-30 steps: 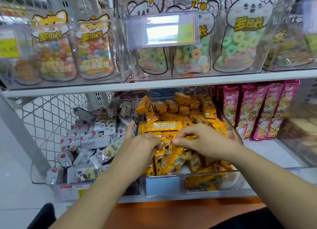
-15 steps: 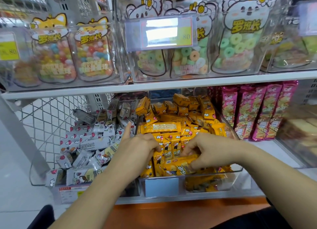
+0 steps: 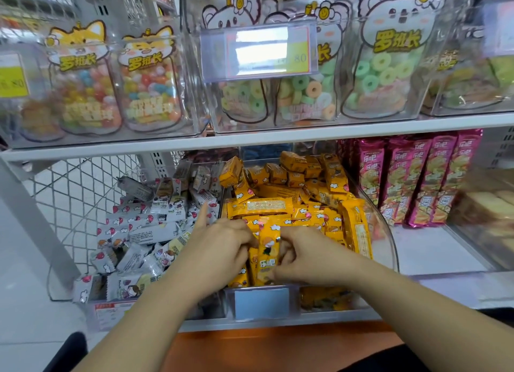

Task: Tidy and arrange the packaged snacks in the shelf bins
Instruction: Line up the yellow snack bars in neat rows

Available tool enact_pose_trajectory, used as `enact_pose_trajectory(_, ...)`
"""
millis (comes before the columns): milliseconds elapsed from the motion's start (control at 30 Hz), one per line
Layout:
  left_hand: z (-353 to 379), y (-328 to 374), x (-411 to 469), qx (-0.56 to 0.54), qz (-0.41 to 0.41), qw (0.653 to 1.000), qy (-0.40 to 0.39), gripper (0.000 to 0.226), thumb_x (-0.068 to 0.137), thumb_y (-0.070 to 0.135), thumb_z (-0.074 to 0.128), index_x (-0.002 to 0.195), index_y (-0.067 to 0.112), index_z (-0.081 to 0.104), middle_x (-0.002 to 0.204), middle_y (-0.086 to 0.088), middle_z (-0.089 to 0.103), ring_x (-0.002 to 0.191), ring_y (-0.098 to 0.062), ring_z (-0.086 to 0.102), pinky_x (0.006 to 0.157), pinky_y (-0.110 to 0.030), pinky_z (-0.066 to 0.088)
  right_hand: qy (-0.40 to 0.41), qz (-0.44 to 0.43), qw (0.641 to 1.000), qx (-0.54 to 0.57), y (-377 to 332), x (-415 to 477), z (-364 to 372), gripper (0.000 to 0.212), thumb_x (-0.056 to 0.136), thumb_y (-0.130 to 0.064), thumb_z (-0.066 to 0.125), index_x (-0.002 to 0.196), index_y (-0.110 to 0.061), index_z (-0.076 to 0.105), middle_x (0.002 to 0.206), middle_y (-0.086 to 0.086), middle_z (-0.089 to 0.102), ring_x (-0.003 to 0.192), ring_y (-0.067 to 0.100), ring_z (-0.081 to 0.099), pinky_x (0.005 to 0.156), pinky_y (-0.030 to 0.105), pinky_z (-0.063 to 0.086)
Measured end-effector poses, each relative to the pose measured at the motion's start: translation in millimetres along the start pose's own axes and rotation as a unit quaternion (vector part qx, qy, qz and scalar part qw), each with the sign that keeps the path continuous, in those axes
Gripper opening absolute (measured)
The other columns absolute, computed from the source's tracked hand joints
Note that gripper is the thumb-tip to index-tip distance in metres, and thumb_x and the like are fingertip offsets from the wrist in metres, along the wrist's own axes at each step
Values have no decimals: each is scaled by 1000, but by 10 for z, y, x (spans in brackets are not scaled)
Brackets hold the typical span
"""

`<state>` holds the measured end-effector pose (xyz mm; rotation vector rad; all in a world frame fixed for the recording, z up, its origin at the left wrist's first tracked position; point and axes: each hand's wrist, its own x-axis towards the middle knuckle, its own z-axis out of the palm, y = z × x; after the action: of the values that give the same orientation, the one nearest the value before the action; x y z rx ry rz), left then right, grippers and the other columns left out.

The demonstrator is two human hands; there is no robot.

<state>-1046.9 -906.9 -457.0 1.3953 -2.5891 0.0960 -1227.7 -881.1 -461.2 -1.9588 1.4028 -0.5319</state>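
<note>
Two hands meet over the front of the clear bin (image 3: 390,249) in the middle of the lower shelf. Between them stands one yellow packet (image 3: 267,246), upright, among the other yellow packets (image 3: 306,193) that fill this bin in a loose heap. The left hand (image 3: 222,249) has its fingers curled against the packet's left edge, while its forefinger (image 3: 204,214) sticks up, apart from the rest. The right hand (image 3: 308,256) pinches the packet's right edge with bent fingers. Both hands grasp the same packet, just behind the bin's front wall, where a blank label (image 3: 261,302) is fixed.

Just beside it on the left, a second bin (image 3: 96,313) holds white packets (image 3: 144,232) with small cartoon figures, lying every which way. To the right of the middle bin, pink packets (image 3: 417,182) stand upright in a row on the shelf, and farther right is a clear box, blurred, with pale brown goods I cannot make out.

The upper shelf board (image 3: 250,141) carries clear bins of candy bags: round coloured sweets (image 3: 150,85) under a fox face on the left, ring sweets (image 3: 381,74) under a koala face in the middle and right. A price tag holder (image 3: 258,51) hangs before the middle one. Wire mesh (image 3: 78,193) closes the shelf's left side.
</note>
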Motion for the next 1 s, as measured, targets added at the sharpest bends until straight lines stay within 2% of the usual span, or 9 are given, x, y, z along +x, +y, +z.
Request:
enact_pose_trajectory(133, -14, -30, -33, -26, 7, 1000, -15, 28, 96, 27, 44, 112, 39, 63, 114, 26, 57, 113, 4, 43, 114, -48, -15, 20, 14, 1000, 9, 45, 20, 11, 37, 75, -32, 76, 101, -29, 51, 83, -10, 50, 68, 10, 55, 63, 30, 48)
enact_pose_trajectory(400, -34, -20, -34, -41, 8, 999, 1, 32, 96, 22, 44, 114, 39, 63, 114, 25, 59, 115, 2, 43, 113, -45, -16, -15, 29, 998, 49, 1, 13, 123, 44, 75, -35, 76, 105, -34, 44, 104, -10, 49, 79, 2, 53, 70, 24, 46)
enact_pose_trajectory(467, -62, -17, -31, -50, 5, 999, 2, 33, 96, 20, 44, 115, 40, 63, 113, 24, 61, 115, 2, 44, 113, -44, -15, -2, 41, 997, 64, 16, 29, 107, 38, 77, -36, 73, 100, -35, 43, 105, -6, 51, 88, 10, 60, 78, 32, 52)
enact_pose_trajectory(533, -81, -23, -42, -62, 4, 998, -2, 31, 96, 24, 44, 115, 40, 63, 112, 25, 61, 115, 4, 44, 114, -45, -15, 6, 55, 996, 66, 19, 42, 89, 36, 78, -35, 73, 101, -34, 45, 107, -4, 53, 96, 17, 62, 87, 40, 53)
enact_pose_trajectory(633, -109, -41, -88, -78, 6, 996, -34, 26, 93, 43, 49, 116, 42, 60, 115, 26, 59, 118, 6, 42, 114, -49, -15, -13, 63, 997, 45, 22, 64, 130, 41, 82, -30, 70, 117, -22, 51, 105, -3, 61, 93, 10, 62, 88, 34, 52)
enact_pose_trajectory(733, -96, -32, -105, -6, 11, 997, -73, 39, 86, 56, 52, 123, 43, 55, 126, 26, 53, 126, 3, 34, 111, -53, -17, -26, 55, 998, 6, 16, 85, 161, 9, 86, -26, 65, 87, -20, 58, 71, -9, 63, 67, -3, 54, 80, 25, 46)
enact_pose_trajectory(833, -51, 7, -84, 55, 14, 995, -80, 41, 88, 53, 52, 127, 41, 51, 131, 25, 49, 130, -2, 30, 109, -53, -18, -37, 69, 997, -7, 9, 105, 186, 28, 88, -24, 62, 65, -19, 49, 57, -4, 49, 57, 8, 45, 70, 29, 43)
enact_pose_trajectory(933, -20, 26, -60, 72, 17, 994, -75, 41, 89, 52, 52, 128, 40, 49, 132, 24, 49, 130, -2, 31, 109, -54, -16, -46, 56, 996, -41, -15, 74, 178, 28, 89, -25, 60, 64, -17, 51, 58, -1, 46, 57, 11, 44, 66, 32, 43)
enact_pose_trajectory(1000, -27, 12, -55, 63, 18, 995, -73, 41, 88, 51, 53, 128, 40, 49, 131, 24, 50, 130, -3, 31, 109, -54, -16, -38, 41, 997, -60, -49, 12, 15, 21, 90, -27, 61, 70, -29, 54, 58, -10, 52, 55, 1, 48, 63, 24, 44)
